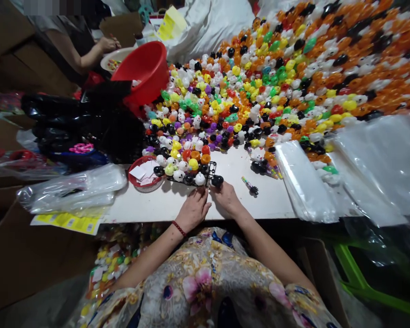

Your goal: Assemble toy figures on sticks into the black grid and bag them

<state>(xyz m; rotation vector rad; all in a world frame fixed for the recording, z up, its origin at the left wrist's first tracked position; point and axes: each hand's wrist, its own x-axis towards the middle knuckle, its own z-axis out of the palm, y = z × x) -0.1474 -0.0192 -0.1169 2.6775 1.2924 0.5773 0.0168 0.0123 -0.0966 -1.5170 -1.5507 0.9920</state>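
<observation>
A black grid rack (212, 169) stands at the table's front, filled with small round figure heads (193, 165) in white, black, yellow, red and orange. At its front edge is my left hand (194, 208), fingers curled against the rack and their tips partly hidden. My right hand (227, 198) is closed at the rack's right corner, pinching a small piece with a shiny black head (217, 181); its lower part is hidden by the fingers. To the right lies a loose multicoloured stick with a black figure top (250, 186).
A heap of colourful figure toppers (259, 91) covers the back and right. Clear plastic bags (304, 182) lie right, more bags (75, 189) left. A red basket (145, 186) holds white slips. Behind stand a red basin (143, 73) and another person's hand (108, 44).
</observation>
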